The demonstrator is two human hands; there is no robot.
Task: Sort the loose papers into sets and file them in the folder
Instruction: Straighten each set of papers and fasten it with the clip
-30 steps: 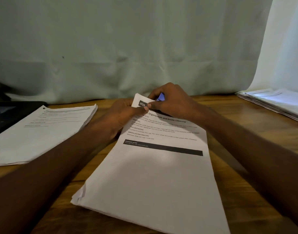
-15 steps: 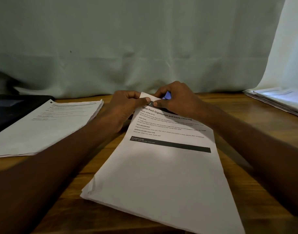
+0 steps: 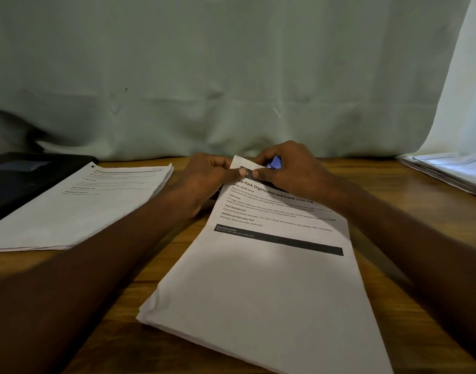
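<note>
Paper set: lay mid-desk, far left corner lifted. Left hand pinched that corner; right hand, fingers curled, held a small blue item against it. Second stack lay left, beside a black folder; third stack far right.

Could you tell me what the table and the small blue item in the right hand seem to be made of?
Table: apparently wood, brown, with visible grain streaks. Blue item: possibly plastic or painted metal, smooth; mostly hidden inside the right hand, so uncertain.
</note>
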